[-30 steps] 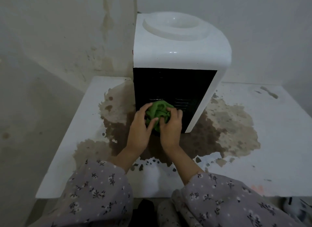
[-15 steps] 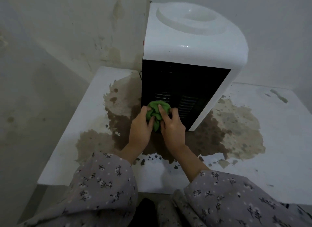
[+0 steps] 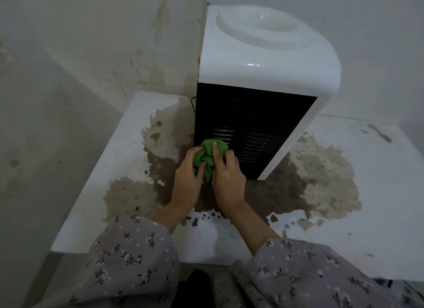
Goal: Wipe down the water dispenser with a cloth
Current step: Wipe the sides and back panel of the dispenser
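two hands, one cloth. head view: left hand (image 3: 187,181) and right hand (image 3: 227,177) were both curled round a bunched green cloth (image 3: 206,155), gripping the wad between them; the right index finger lay straight over its top. cloth was up against the lower left of the black panel on the water dispenser (image 3: 263,62), just below the left vent slots (image 3: 223,133). dispenser was white with a round recess on top, upright at the far edge of the bench (image 3: 385,193), closer to the far left corner. big brown stain (image 3: 321,177) spread over the bench top around the dispenser base, reaching toward the near edge under both wrists. thin dark cord (image 3: 192,102) showed at the dispenser's left side. grey floral sleeves (image 3: 128,257) covered both forearms at the near edge. stained wall (image 3: 114,44) stood behind the bench.
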